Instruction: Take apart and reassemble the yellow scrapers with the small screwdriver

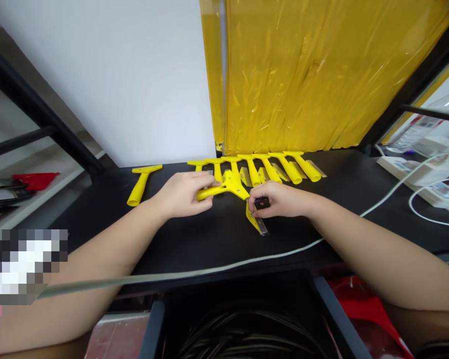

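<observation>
My left hand (185, 193) is closed around the handle of a yellow scraper (234, 185), whose wide head points right. At the right end of that head, my right hand (280, 200) pinches a yellow plate with a metal blade (257, 224), which slants down toward me. A small dark piece (262, 202) shows between the right fingers; its kind I cannot make out. Just behind my hands lies a row of several yellow scrapers (271, 169), some with metal blades beside them. Another yellow scraper handle (139, 187) lies apart on the left.
A pale cable (239, 263) crosses the front of the black tabletop (209, 244). White power strips (430, 184) with cords sit at the right. Behind stand a white panel (134, 75) and a yellow-wrapped surface (303, 75). Below the front edge is an open drawer (154, 329) with dark coils inside.
</observation>
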### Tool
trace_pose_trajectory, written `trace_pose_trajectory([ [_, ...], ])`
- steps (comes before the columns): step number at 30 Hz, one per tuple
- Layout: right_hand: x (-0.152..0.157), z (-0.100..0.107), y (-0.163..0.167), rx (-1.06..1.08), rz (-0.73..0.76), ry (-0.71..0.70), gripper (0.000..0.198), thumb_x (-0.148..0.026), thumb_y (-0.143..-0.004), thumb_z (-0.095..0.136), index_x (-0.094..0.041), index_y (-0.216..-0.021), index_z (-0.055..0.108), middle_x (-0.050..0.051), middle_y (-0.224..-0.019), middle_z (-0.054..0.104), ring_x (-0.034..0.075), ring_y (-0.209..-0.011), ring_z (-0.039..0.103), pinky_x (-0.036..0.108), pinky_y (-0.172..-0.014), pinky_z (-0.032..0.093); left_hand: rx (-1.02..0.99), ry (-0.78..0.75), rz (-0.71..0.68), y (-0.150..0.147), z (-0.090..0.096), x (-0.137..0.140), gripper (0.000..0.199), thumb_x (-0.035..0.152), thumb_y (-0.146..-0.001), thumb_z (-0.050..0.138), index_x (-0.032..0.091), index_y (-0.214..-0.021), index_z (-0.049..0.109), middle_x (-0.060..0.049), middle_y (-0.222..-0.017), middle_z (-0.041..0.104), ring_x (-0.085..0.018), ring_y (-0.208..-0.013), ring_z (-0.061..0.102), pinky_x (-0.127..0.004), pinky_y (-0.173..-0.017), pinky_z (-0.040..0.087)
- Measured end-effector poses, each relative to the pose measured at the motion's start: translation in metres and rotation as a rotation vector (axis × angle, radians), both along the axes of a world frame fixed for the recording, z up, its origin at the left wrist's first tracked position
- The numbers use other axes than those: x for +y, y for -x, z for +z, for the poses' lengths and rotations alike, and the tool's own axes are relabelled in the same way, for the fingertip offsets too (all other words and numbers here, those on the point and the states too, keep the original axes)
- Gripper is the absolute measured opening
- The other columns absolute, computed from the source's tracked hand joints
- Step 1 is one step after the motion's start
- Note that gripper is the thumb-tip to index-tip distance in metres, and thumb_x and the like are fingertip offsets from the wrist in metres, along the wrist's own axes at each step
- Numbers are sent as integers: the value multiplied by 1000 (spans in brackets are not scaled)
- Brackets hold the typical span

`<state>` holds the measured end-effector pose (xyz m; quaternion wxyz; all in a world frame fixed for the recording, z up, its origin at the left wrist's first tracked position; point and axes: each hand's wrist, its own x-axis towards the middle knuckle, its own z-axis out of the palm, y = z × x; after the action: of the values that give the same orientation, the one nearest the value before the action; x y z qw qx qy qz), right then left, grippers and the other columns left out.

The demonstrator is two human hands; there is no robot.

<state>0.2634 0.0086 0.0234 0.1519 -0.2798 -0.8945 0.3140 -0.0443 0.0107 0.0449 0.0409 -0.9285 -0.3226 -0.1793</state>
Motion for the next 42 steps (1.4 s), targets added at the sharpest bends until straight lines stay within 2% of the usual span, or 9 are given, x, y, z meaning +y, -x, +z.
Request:
trace_pose_trajectory([
  [4, 2, -1, -3, 5, -59, 27, 6, -23, -85, 75, -19, -89, 74, 1, -82, 71, 14, -69, 56, 29, -64, 43, 0, 3, -11, 1, -1, 0, 24, 29, -88, 59, 18, -106, 72, -5, -98, 75, -21, -87, 71, -31, -76, 51],
  [8, 7, -4, -4, 190, -274, 44, 9, -26, -88, 70, -20, -94, 68, 4, -90, 73, 17, -78, 64, 32, -74, 49, -6, -7, -30, 0, -2, -1, 29, 30, -90, 59, 19, -113, 73, -5, -99, 75, -21, -86, 71, -31, -75, 53],
  [11, 8, -4, 0, 406, -377, 214, 19, -35, -90, 70, -21, -99, 61, 6, -94, 75, 19, -81, 68, 35, -79, 52, -15, -14, -43, -3, -3, -3, 30, 30, -92, 59, 19, -116, 74, -6, -99, 75, -21, -86, 71, -32, -76, 54],
  [15, 3, -2, 6, 471, -391, 417, 33, -43, -89, 75, -22, -105, 56, 1, -82, 71, 16, -73, 65, 30, -68, 47, -25, -28, -52, -9, -3, -6, 30, 30, -93, 59, 19, -117, 75, -7, -100, 75, -21, -88, 72, -31, -76, 55],
  [21, -2, -7, 11, 477, -346, 503, 49, -32, -75, 87, -23, -109, 53, -6, -73, 60, 12, -65, 54, 28, -63, 41, -7, -89, -37, -13, -5, -9, 30, 30, -95, 60, 20, -119, 76, -6, -103, 76, -19, -87, 72, -29, -72, 52],
  [27, 2, -12, 12, 500, -340, 383, 41, -27, -71, 87, -20, -101, 59, -7, -75, 53, 11, -68, 48, 28, -65, 39, 1, -115, -25, -14, -7, -11, 30, 28, -96, 61, 21, -120, 77, -5, -103, 76, -19, -87, 72, -29, -72, 53],
  [35, 0, -10, 12, 320, -325, 200, 18, -34, -85, 76, -18, -90, 70, -2, -71, 56, 14, -66, 48, 32, -66, 42, 34, -137, -25, -15, -6, -11, 30, 29, -97, 60, 22, -120, 77, -5, -102, 76, -19, -85, 71, -29, -69, 52],
  [39, 1, -10, 11, 335, -296, -45, 8, -29, -89, 73, -21, -89, 72, 6, -95, 65, 21, -91, 61, 39, -87, 50, 44, -137, -20, -16, -6, -12, 31, 30, -96, 59, 21, -120, 76, -5, -102, 76, -19, -85, 72, -29, -70, 53],
  [42, 1, -5, 7, 389, -295, -188, 6, -28, -89, 75, -22, -88, 74, 8, -108, 62, 24, -110, 60, 43, -103, 47, 46, -135, 5, -16, -6, -13, 31, 30, -96, 59, 21, -120, 76, -5, -100, 76, -20, -87, 72, -29, -70, 52],
])
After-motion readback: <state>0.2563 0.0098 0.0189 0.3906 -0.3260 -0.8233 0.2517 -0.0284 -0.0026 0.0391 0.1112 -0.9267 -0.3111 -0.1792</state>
